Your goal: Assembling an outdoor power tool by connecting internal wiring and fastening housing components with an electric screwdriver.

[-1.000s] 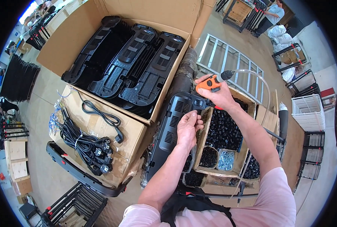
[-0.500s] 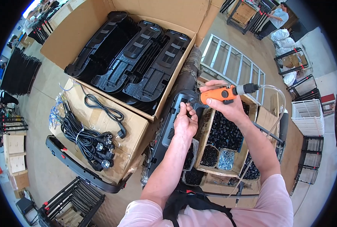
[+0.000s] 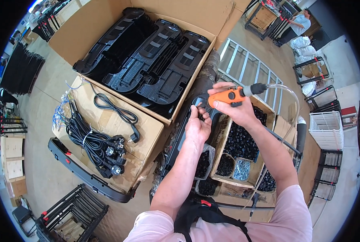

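Observation:
My right hand [image 3: 244, 113] is wrapped round an orange air screwdriver [image 3: 224, 98], held nearly level with its tip pointing left. A clear hose [image 3: 296, 101] runs from its grey and black rear fitting. Just left of the tip, my left hand [image 3: 198, 128] is closed in a pinch; what its fingers hold, if anything, is too small to make out. Beneath both hands lies a long black plastic housing [image 3: 172, 155], partly covered by my left hand and forearm. The driver's tip is close to the left fingertips at the housing's far end; contact cannot be made out.
An open carton [image 3: 218, 40] of black plastic housings [image 3: 163, 60] stands at far left. Bundled black power cords [image 3: 93, 141] lie on a cardboard box [image 3: 147, 135]. Right of my hands, a wooden tray [image 3: 252, 183] holds black parts and screws [image 3: 242, 169]. A metal ladder [image 3: 248, 64] lies beyond.
The whole view has shifted slightly. Against the surroundings, the screwdriver and both hands have moved a little left, and less of the housing's vented face shows beside my left hand.

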The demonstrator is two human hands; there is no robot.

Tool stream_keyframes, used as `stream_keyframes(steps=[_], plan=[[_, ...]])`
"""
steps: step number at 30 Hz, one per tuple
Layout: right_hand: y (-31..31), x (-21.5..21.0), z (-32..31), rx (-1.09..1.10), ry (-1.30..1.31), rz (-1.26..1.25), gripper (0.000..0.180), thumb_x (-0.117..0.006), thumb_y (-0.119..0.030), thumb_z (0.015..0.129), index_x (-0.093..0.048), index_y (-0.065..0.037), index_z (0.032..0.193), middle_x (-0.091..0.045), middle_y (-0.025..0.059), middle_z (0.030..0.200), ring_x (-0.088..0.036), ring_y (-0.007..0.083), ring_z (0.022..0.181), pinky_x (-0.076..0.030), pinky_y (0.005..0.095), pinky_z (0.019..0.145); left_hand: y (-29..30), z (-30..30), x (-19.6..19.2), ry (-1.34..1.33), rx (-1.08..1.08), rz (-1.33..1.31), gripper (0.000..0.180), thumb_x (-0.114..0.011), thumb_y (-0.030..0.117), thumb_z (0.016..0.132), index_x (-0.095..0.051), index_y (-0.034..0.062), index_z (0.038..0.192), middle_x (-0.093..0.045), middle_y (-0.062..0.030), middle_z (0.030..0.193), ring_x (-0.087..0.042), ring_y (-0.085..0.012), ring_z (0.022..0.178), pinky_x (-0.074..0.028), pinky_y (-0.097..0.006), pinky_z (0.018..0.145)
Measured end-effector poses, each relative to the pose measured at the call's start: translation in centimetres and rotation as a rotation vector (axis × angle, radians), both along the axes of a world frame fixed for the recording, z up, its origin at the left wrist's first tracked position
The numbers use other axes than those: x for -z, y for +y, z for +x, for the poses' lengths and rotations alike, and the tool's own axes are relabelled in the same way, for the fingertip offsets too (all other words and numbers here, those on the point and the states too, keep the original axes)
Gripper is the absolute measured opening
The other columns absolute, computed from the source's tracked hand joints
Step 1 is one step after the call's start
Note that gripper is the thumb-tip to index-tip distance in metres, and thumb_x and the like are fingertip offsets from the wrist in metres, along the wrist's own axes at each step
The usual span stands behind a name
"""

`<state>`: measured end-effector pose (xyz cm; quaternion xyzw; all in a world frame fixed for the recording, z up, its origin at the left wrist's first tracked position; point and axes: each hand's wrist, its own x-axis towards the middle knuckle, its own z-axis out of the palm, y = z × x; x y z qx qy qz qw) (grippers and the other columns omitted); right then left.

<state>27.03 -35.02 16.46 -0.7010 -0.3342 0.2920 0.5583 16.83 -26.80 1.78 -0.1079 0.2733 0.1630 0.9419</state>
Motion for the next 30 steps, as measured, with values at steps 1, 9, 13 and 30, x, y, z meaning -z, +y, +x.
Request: stream_keyframes(steps=[1,9,13,30], plan=[[0.4,0.5,0.1,-0.002,-0.047,0.017,0.05,-0.079,-0.006,0.09,-0.06,-0.003,0.136,-0.074,0.014,0.126,-0.07,0.0186,0.116,-0.055,0.0366,0.104,0.1,0.3,-0.4,0.048,0.017,0.022,0.034,-0.049,0.041,0.114,-0.064,0.0099,0.114,-0.058,0.0024,0.087,-0.055,-0.0126,0.078,-0.048,-0.027,0.07],[2.9,4.0,-0.3,-0.008,-0.166,0.021,0.043,-0.083,-0.012,0.085,-0.067,-0.002,0.124,-0.076,0.0096,0.114,-0.072,0.0177,0.108,-0.056,0.0339,0.1,-4.0,-5.0,-1.9,0.075,0.183,0.046,0.032,-0.044,0.031,0.116,-0.061,0.0039,0.115,-0.065,-0.0075,0.098,-0.067,-0.0207,0.087,-0.061,-0.033,0.078],[3.1,4.4,-0.2,-0.029,-0.238,-0.028,0.035,-0.083,-0.016,0.084,-0.072,-0.005,0.115,-0.076,0.0069,0.111,-0.071,0.0159,0.103,-0.055,0.0341,0.096,-6.1,-9.4,-2.1,0.149,0.302,0.012,0.03,-0.044,0.028,0.116,-0.061,0.0036,0.114,-0.067,-0.0109,0.104,-0.07,-0.0239,0.091,-0.062,-0.037,0.08],[-2.5,1.0,-5.4,0.166,-0.246,0.01,0.046,-0.084,-0.016,0.088,-0.067,-0.006,0.129,-0.076,0.0087,0.121,-0.071,0.0166,0.114,-0.056,0.0355,0.104,-8.4,-20.1,-1.6,0.199,0.758,0.448,0.028,-0.046,0.024,0.115,-0.065,0.0029,0.119,-0.067,-0.0071,0.106,-0.066,-0.0189,0.096,-0.057,-0.035,0.086]])
